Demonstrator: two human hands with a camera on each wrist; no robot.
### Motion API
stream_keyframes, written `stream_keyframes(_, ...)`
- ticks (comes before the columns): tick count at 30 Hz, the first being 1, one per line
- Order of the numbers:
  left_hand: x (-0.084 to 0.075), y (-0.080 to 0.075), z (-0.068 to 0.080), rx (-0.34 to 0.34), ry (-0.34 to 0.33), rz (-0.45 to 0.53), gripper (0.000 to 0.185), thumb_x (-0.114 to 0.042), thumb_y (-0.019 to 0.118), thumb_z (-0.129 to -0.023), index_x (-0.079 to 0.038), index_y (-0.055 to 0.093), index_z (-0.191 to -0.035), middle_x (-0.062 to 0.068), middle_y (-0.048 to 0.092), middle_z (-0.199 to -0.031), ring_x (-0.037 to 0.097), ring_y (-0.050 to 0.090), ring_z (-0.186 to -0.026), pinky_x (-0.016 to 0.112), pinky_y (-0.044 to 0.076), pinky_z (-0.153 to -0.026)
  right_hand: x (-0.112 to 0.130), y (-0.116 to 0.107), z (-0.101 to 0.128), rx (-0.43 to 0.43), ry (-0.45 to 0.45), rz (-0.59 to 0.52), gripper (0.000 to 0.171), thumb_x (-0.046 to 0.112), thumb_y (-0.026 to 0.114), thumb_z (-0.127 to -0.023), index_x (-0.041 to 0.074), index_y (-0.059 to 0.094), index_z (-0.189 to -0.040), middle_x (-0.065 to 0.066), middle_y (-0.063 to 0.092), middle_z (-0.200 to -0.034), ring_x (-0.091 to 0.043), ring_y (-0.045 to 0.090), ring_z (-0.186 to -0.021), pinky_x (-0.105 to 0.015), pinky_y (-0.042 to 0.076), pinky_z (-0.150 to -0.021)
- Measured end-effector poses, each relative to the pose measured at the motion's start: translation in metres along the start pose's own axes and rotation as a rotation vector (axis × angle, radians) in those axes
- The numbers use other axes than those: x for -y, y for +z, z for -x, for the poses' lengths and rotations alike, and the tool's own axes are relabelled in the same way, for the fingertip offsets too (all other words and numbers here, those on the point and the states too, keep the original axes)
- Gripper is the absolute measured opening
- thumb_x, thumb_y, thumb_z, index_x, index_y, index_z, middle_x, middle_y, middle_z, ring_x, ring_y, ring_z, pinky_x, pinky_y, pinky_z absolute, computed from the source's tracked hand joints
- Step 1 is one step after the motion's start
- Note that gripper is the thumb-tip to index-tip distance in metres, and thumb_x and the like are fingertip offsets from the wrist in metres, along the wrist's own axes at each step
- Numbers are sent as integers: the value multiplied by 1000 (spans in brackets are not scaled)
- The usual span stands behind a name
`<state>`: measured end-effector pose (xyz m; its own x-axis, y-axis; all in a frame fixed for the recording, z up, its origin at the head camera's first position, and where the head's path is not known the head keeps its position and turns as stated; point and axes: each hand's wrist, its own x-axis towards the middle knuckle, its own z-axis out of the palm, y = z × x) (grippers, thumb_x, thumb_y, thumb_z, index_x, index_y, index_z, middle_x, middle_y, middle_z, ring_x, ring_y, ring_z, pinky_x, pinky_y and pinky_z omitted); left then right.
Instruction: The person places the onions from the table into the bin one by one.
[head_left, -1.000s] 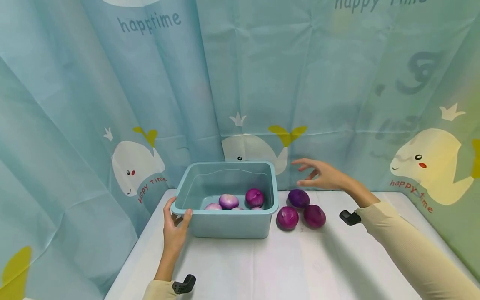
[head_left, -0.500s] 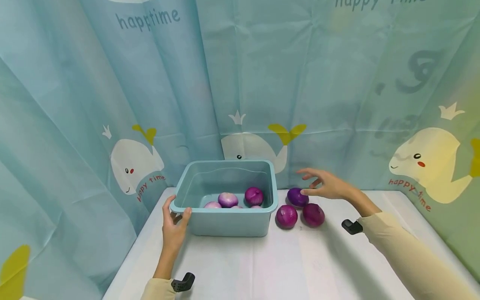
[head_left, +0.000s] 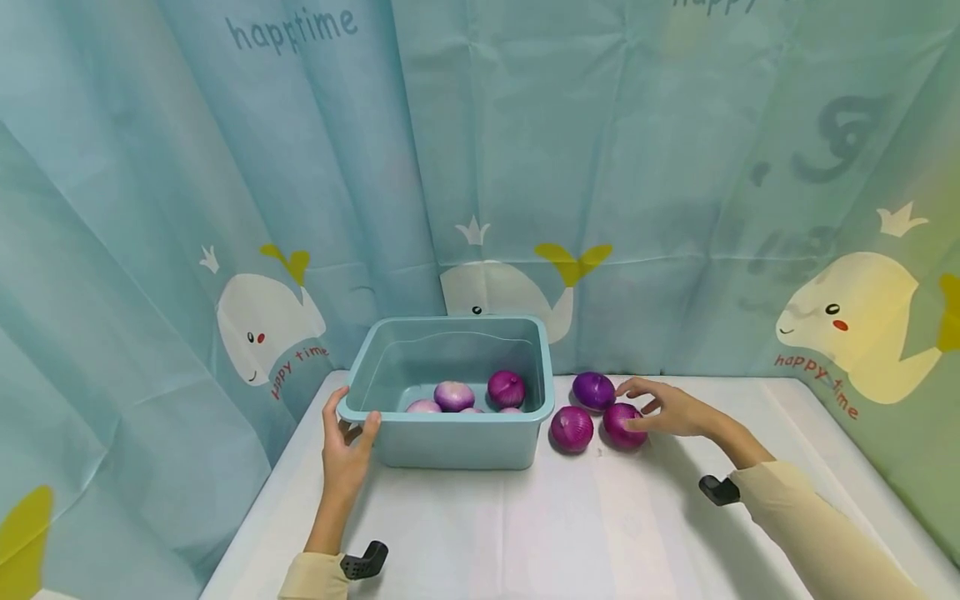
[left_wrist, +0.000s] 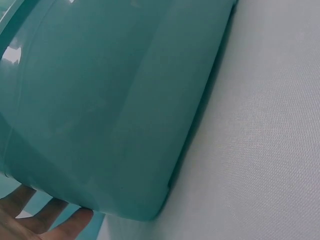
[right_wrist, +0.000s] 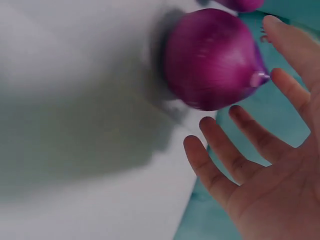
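My left hand [head_left: 347,458] grips the near left corner of a blue-green plastic bin [head_left: 457,443], with the thumb on the front side and the fingers round the left. In the left wrist view, fingertips [left_wrist: 75,222] touch the bin's wall. Over the right-hand red onion [head_left: 618,423] on the table, my right hand [head_left: 671,410] reaches with thumb and fingers spread. The right wrist view has this onion [right_wrist: 212,60] just beyond the fingertips, its stem end turned toward the hand. Another red onion [head_left: 572,429] lies to its left, and a darker purple one [head_left: 593,391] lies behind.
Several onions lie inside the bin, among them a pale one [head_left: 453,396] and a deep purple one [head_left: 506,388]. A whale-print curtain [head_left: 660,208] hangs right behind the white table [head_left: 570,525] and along both sides.
My right hand has come down and slightly right, from above the rear purple onion to the right-hand red onion. The left hand keeps its grip on the bin.
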<state>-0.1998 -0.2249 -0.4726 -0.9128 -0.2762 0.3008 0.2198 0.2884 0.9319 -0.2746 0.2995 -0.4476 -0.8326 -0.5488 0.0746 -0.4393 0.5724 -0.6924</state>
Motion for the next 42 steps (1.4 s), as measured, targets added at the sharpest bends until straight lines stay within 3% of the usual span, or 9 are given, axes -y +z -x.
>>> stream_keyframes(7,1,-1,0,15,-6,2,69,-27,63,-102,-29,24,-159,15,34,-158,43,48,-131,15,44,-82,-16,10,6,47,2,-50,51,20,81,-89,8,56,-132,-27,58,-130,-38,67,-105,-43,56,-84)
stream_keyframes(12,2,-1,1,13,-16,-3,69,-28,62,-103,-30,23,-159,16,35,-158,44,49,-131,14,44,-82,-19,14,8,51,71,-82,58,21,82,-89,13,52,-138,-32,53,-135,-32,70,-98,-37,55,-78)
stream_keyframes(31,2,0,3,5,-16,6,68,-28,62,-103,-29,24,-159,16,35,-157,45,48,-131,15,44,-82,-25,15,9,37,79,-76,57,23,81,-90,15,52,-138,-31,50,-141,-42,65,-110,-43,54,-84)
stream_keyframes(36,2,0,3,6,-12,-1,68,-29,62,-103,-29,24,-159,16,36,-157,45,48,-131,15,44,-82,-24,16,9,24,48,-59,57,21,82,-88,14,53,-136,-30,51,-141,-42,65,-110,-41,55,-83)
stream_keyframes(42,1,0,2,7,-5,-4,68,-28,62,-103,-29,24,-159,16,36,-158,42,49,-131,14,44,-82,-18,14,4,29,-31,1,55,18,84,-86,11,56,-133,-31,59,-128,-25,70,-91,-34,55,-77)
